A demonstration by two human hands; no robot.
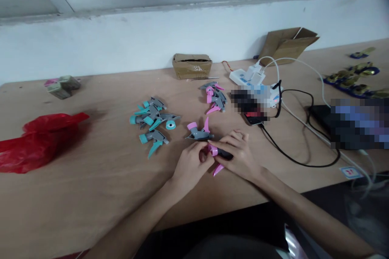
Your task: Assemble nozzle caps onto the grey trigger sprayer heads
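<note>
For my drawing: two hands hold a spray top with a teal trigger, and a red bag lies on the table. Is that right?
Almost! In the head view, the spray top the left hand and right hand hold has a pink trigger, not teal. The red bag does lie on the table.

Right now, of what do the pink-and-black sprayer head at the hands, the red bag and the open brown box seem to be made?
Sprayer head: probably moulded plastic, smooth with slight sheen.
Red bag: likely thin plastic film, glossy, with crumpled folds catching light.
Open brown box: apparently cardboard, matt, with folded flaps.
</note>
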